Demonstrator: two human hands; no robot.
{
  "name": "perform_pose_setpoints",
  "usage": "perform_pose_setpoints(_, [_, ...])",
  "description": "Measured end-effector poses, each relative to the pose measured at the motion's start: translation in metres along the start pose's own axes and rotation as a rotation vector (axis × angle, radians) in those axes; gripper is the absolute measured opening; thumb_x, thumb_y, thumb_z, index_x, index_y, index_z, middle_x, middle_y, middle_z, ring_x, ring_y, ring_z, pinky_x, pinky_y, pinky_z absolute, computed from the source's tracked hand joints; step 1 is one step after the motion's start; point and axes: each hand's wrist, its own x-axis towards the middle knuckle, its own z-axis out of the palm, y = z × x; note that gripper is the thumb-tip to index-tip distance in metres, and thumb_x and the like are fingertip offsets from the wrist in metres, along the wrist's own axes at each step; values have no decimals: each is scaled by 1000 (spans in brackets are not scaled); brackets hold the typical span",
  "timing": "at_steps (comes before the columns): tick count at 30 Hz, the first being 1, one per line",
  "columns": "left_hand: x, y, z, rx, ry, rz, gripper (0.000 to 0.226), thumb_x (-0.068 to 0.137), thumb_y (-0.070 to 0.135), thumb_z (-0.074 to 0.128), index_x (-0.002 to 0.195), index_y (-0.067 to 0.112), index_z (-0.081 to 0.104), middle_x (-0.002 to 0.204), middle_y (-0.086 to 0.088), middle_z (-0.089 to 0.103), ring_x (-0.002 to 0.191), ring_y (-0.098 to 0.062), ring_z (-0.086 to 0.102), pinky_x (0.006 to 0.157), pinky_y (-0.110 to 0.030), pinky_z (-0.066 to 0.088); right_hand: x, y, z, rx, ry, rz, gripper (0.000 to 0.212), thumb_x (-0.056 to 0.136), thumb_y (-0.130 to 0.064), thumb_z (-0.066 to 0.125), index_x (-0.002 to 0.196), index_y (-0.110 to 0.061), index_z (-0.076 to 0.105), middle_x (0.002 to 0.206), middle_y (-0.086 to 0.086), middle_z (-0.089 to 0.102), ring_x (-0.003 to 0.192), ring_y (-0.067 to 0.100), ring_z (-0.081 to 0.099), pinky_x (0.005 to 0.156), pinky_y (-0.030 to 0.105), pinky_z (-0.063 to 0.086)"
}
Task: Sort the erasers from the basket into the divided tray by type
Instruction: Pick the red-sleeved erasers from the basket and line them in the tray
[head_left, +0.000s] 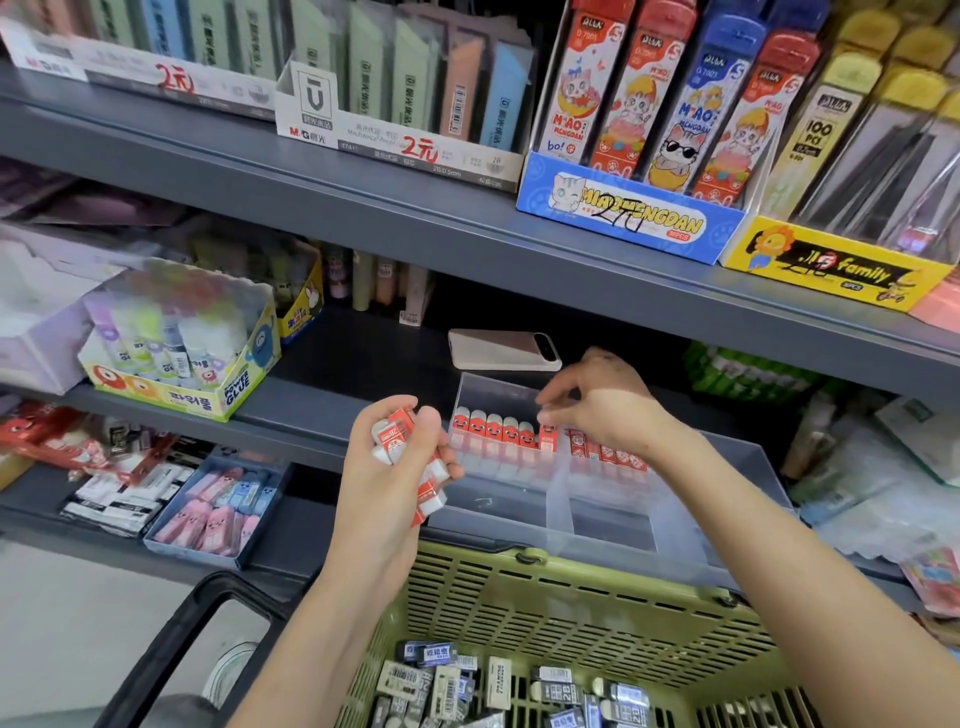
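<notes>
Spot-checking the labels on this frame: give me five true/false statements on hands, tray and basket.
1. The left hand holds a bunch of red-and-white erasers. True.
2. The right hand is down in the green basket. False: it is over the clear divided tray, by the row of red erasers standing there.
3. The tray's near compartments are full. False: they look empty; erasers stand only along the far side.
4. The erasers left in the basket are mostly dark or grey-wrapped. True.
5. A phone lies inside the tray. False: it lies on the shelf behind it.
</notes>
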Motion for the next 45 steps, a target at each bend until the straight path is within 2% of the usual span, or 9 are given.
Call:
perform_pose_setpoints(4, [0, 0, 0, -16, 2, -20, 36, 68, 41, 70, 99, 25, 60, 71, 0, 65, 64, -13, 64, 60, -26, 55, 1, 10, 13, -156, -81, -19, 19, 86, -29, 58, 96, -22, 73, 93, -10, 67, 99, 16, 43, 84, 28, 36])
perform_pose_setpoints(10, [1, 3, -1, -81, -8, -60, 36, 62, 46, 73, 92, 29, 65, 74, -2, 67, 67, -14, 65, 61, -26, 55, 0, 8, 21, -298, -32, -74, 28, 93, -32, 47, 112, -34, 67, 115, -9, 65, 112, 18, 45, 97, 32, 24])
perform_pose_setpoints(18, [8, 6, -1, -512, 3, -276, 41, 76, 36, 62, 106, 10, 53, 92, -16, 74, 95, -31, 70, 68, -36, 58, -5, -14, 22, -634, 4, -197, 28, 92, -27, 40, 92, -26, 68, 95, -6, 68, 106, 20, 46, 92, 33, 27])
perform_pose_setpoints(21, [10, 3, -1, -577, -11, -279, 38, 79, 32, 60, 107, 9, 51, 101, -17, 72, 101, -32, 68, 72, -38, 58, -23, -32, 16, -185, 250, -161, 28, 92, -40, 48, 83, -27, 71, 77, -10, 68, 84, 13, 53, 83, 27, 38])
perform_pose_setpoints(23, [11, -1, -2, -564, -3, -267, 35, 79, 30, 61, 104, 7, 51, 101, -16, 73, 101, -29, 68, 72, -35, 58, -40, -57, 15, 248, 196, -141, 39, 83, -57, 51, 60, -28, 65, 52, -10, 56, 57, 6, 47, 59, 22, 39])
perform_pose_setpoints(26, [12, -4, -4, -518, 4, -242, 41, 81, 25, 62, 114, 5, 51, 106, -16, 72, 104, -27, 68, 75, -34, 58, -57, -84, 22, 228, 60, -117, 44, 73, -68, 51, 53, -30, 56, 52, -11, 55, 53, 6, 48, 51, 19, 33])
perform_pose_setpoints(31, [11, -4, -5, -476, -8, -168, 36, 83, 23, 60, 114, 7, 49, 110, -16, 70, 109, -26, 65, 79, -33, 57, -60, -88, 25, 617, -64, 112, 28, 77, -41, 72, 69, -14, 68, 72, 4, 67, 64, 8, 54, 62, 34, 47])
perform_pose_setpoints(37, [5, 0, -1, -409, -74, -147, 21, 83, 24, 61, 98, 11, 55, 116, -18, 68, 112, -27, 64, 86, -32, 55, -45, -76, 16, 1431, -144, 355, 2, 84, 0, 62, 85, -2, 62, 69, 7, 66, 60, 11, 62, 61, 22, 56])
perform_pose_setpoints(45, [11, 15, -9, -773, 104, -242, 46, 77, 21, 62, 119, 3, 51, 108, -23, 69, 104, -38, 66, 84, -46, 56, -2, -49, 27, 1067, 189, 383, 18, 83, 7, 62, 81, -10, 66, 73, 4, 65, 58, 13, 59, 57, 16, 54])
